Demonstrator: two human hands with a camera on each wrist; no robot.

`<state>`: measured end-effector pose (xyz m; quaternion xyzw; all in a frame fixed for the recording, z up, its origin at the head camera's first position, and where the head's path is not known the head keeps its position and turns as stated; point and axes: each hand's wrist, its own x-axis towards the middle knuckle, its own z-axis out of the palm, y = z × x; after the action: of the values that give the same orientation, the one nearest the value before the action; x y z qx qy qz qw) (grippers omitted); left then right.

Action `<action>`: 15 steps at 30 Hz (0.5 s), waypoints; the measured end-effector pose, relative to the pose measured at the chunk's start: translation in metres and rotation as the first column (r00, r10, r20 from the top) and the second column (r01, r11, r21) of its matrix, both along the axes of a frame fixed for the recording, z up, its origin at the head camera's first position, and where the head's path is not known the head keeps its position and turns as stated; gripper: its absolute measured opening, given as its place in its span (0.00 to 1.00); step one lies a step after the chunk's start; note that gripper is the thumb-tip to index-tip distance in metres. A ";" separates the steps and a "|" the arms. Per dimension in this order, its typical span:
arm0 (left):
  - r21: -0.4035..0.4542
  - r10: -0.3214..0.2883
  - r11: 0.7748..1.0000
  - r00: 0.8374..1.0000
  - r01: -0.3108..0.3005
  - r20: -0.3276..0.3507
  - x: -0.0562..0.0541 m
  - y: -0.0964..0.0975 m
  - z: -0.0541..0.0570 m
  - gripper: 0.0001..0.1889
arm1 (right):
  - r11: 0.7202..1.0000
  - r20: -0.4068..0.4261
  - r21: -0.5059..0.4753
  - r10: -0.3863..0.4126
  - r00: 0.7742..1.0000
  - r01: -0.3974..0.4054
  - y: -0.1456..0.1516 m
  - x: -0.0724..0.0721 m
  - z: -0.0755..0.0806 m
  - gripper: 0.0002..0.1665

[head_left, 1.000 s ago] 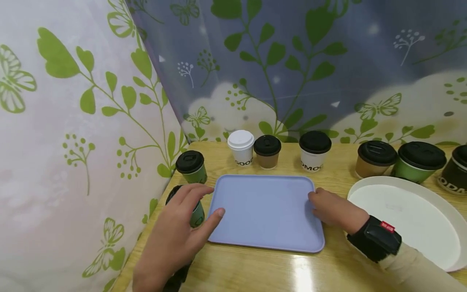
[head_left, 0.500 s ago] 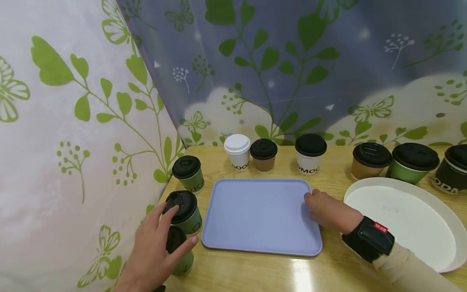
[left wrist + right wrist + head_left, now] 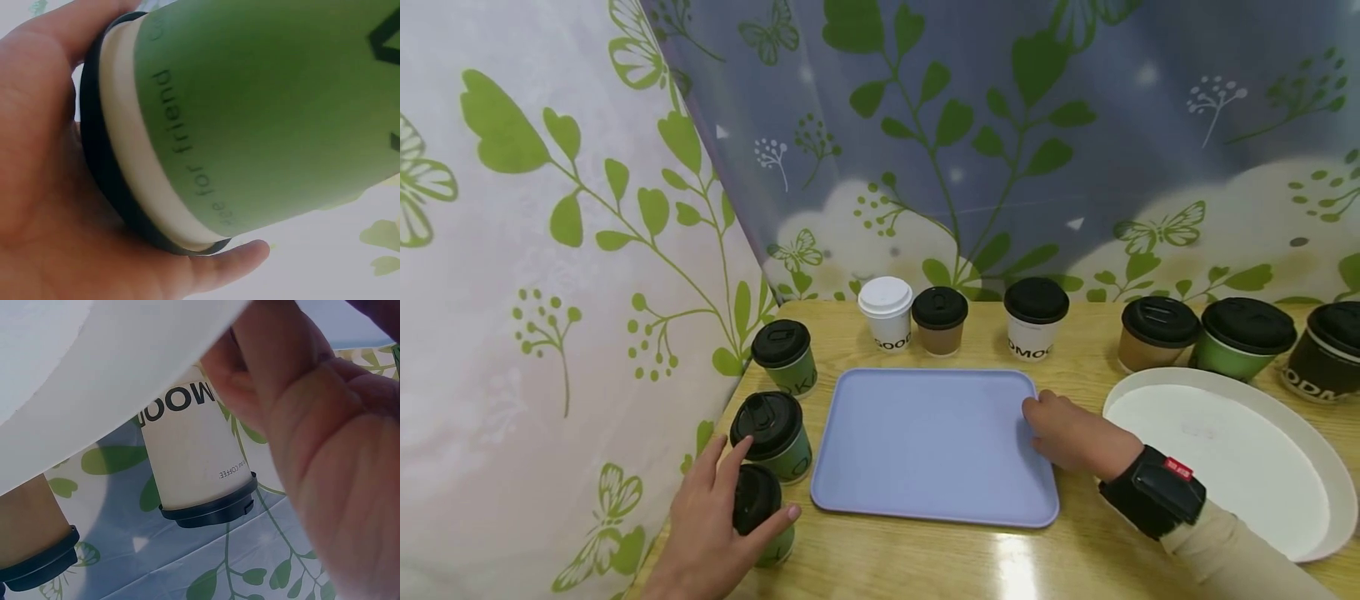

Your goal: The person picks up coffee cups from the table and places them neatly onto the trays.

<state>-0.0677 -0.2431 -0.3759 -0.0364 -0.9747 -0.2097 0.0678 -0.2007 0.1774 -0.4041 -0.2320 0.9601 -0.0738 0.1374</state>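
Note:
In the head view my left hand (image 3: 707, 521) is at the nearest green paper coffee cup (image 3: 777, 546). Its thumb and fingers spread to either side of the black lid (image 3: 757, 498). The left wrist view shows this green cup (image 3: 262, 119) close up, its lid against the palm (image 3: 37, 169). My right hand (image 3: 1071, 433) grips the right rim of a blue-purple rectangular tray (image 3: 932, 450) lying flat on the table. In the right wrist view the right hand (image 3: 300, 406) has its fingers bent, their tips partly hidden behind a white rim.
Two more green cups, a middle one (image 3: 775, 433) and a far one (image 3: 785, 357), line the left side. Behind the tray stand a white-lidded cup (image 3: 886, 312), a brown cup (image 3: 940, 321) and a white cup (image 3: 1033, 321). A round white tray (image 3: 1217, 467) lies right, with several cups behind it.
My left hand has moved left and down from beside the blue-purple tray to the nearest green cup. My right hand stays on the tray's rim. The view has shifted slightly.

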 end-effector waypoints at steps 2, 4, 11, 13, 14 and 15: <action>0.003 0.004 1.000 1.000 -0.004 0.006 0.000 -0.001 -0.002 0.48 | 1.000 0.010 0.004 -0.004 1.000 0.004 0.000 -0.001 0.000 0.17; 0.011 0.005 1.000 1.000 -0.005 0.009 0.000 -0.002 -0.003 0.49 | 1.000 0.014 0.006 -0.007 1.000 0.007 0.000 -0.001 0.000 0.18; 0.017 0.018 1.000 0.994 -0.020 0.112 0.002 -0.006 -0.003 0.54 | 1.000 0.016 -0.007 -0.015 1.000 0.015 0.000 -0.001 0.000 0.18; 0.009 0.008 1.000 0.993 -0.009 0.117 0.001 -0.007 -0.004 0.54 | 1.000 0.013 -0.009 -0.014 1.000 0.014 0.001 -0.001 0.000 0.17; 0.009 0.003 1.000 0.994 -0.004 0.114 0.001 -0.007 -0.005 0.53 | 1.000 0.012 -0.010 -0.013 1.000 0.013 0.001 -0.001 0.000 0.17; 0.011 -0.003 1.000 0.994 0.001 0.107 0.001 -0.007 -0.005 0.52 | 1.000 0.012 -0.011 -0.014 1.000 0.014 0.001 -0.001 0.000 0.17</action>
<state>-0.0664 -0.2506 -0.3812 -0.0258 -0.9758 -0.2165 0.0155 -0.2017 0.1782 -0.4040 -0.2255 0.9605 -0.0816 0.1415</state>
